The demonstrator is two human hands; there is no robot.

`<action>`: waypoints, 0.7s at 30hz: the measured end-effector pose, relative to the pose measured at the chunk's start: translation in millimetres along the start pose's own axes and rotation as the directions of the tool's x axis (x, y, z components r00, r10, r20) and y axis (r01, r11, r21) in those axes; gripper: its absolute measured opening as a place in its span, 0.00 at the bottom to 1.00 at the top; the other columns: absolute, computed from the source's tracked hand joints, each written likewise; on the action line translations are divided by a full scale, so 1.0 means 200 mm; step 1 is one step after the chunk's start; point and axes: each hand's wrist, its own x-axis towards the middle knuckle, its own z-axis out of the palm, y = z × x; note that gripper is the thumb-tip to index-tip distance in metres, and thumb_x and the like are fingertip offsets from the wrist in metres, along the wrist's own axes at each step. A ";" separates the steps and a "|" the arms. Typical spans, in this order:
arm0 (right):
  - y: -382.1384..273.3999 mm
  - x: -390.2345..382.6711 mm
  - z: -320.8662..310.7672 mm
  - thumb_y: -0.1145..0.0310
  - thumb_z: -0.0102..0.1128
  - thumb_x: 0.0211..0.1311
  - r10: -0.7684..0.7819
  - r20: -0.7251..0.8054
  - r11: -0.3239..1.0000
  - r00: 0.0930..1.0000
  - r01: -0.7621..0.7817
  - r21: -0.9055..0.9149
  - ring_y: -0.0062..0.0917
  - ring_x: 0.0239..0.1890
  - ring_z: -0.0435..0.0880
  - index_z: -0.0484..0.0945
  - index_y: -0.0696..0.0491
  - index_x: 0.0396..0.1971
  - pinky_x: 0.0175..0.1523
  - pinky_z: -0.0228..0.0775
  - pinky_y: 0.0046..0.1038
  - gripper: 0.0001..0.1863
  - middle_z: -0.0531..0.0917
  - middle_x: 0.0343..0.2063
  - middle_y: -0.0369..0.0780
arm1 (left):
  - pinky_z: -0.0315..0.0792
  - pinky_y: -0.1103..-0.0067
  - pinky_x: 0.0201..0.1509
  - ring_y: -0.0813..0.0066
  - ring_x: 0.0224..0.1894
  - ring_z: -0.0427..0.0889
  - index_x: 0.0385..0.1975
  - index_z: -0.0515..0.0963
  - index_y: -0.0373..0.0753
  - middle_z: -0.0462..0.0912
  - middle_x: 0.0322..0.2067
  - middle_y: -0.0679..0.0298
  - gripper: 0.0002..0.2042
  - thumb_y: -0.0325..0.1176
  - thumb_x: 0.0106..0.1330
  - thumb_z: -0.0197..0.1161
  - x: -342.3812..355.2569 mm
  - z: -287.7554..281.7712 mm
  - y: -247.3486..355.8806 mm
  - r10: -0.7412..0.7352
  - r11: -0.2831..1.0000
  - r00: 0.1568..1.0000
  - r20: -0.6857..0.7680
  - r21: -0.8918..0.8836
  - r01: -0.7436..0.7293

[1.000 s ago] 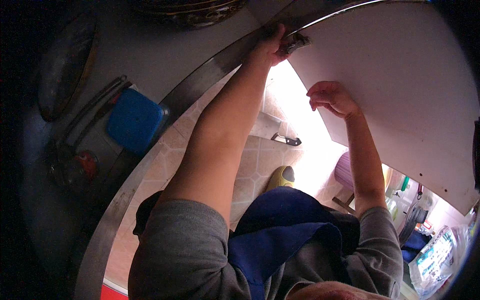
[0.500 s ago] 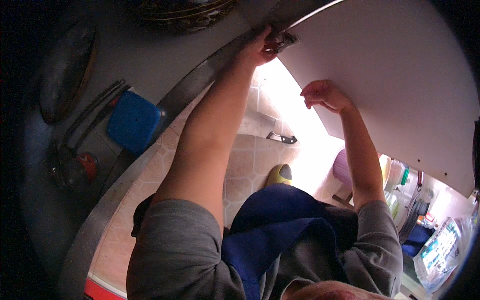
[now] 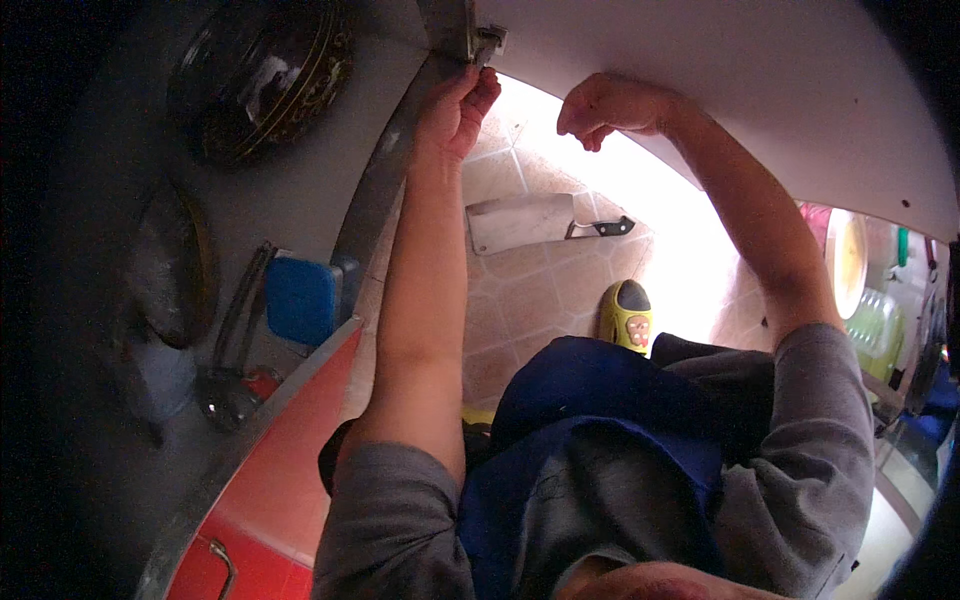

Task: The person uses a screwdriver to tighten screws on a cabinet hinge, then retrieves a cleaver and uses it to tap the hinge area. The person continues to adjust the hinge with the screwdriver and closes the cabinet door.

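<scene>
My left hand (image 3: 457,118) is raised with bent fingers at the cabinet frame edge, just below a metal hinge (image 3: 489,42). Its fingertips are close together by the hinge; whether they grip a part of it is unclear. The hinge sits where the frame meets a large pale door panel (image 3: 760,90). To the right, my right hand (image 3: 613,108) is curled, its wrist against or close to the panel's lower edge. I cannot make out anything in its fingers.
A cleaver (image 3: 525,222) with a black handle appears beyond my forearms, against the tiled floor (image 3: 520,300). Inside the dark cabinet are glass lids (image 3: 270,90), a blue-lidded container (image 3: 300,300) and ladles (image 3: 240,310). A red cabinet door (image 3: 270,490) is at lower left. Yellow shoe (image 3: 627,318) below.
The view has shifted, so the hinge and left hand now appear further left. My left fingers have slipped lower beside the hinge. My right hand has risen and its fingers point down more.
</scene>
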 end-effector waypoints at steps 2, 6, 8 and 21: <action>0.01 0.02 0.00 0.71 0.57 0.56 -0.038 0.018 0.999 0.999 0.038 0.010 0.22 0.24 0.78 0.77 0.60 0.33 0.32 0.74 0.27 0.08 0.79 0.22 0.39 | 0.78 0.74 0.41 0.68 0.35 0.80 0.33 0.74 0.33 0.80 0.31 0.56 0.06 0.27 0.59 0.60 0.00 0.01 -0.01 0.028 1.000 0.999 -0.037 0.014 -0.028; 0.01 0.00 0.01 0.70 0.58 0.55 -0.057 0.004 0.998 0.998 0.057 0.009 0.22 0.21 0.77 0.76 0.62 0.32 0.28 0.73 0.26 0.09 0.79 0.20 0.39 | 0.80 0.75 0.31 0.69 0.28 0.81 0.32 0.74 0.34 0.80 0.28 0.56 0.04 0.25 0.60 0.57 0.01 0.01 -0.02 0.179 0.960 0.972 -0.151 0.245 -0.139; 0.01 -0.03 0.04 0.70 0.57 0.55 -0.045 -0.033 0.999 0.998 0.046 0.007 0.22 0.20 0.77 0.76 0.62 0.32 0.27 0.73 0.26 0.10 0.78 0.19 0.40 | 0.79 0.77 0.27 0.69 0.25 0.81 0.32 0.73 0.34 0.80 0.26 0.56 0.03 0.25 0.60 0.57 0.01 0.02 0.00 0.285 0.879 0.946 -0.157 0.436 -0.192; 0.05 -0.35 0.02 0.74 0.52 0.50 -0.142 0.000 0.964 0.990 0.138 -0.229 0.22 0.19 0.78 0.73 0.59 0.20 0.24 0.72 0.24 0.05 0.76 0.15 0.38 | 0.79 0.77 0.22 0.72 0.19 0.78 0.29 0.71 0.31 0.78 0.22 0.56 0.02 0.23 0.59 0.56 0.01 0.10 0.03 0.424 0.775 0.879 -0.218 0.590 -0.228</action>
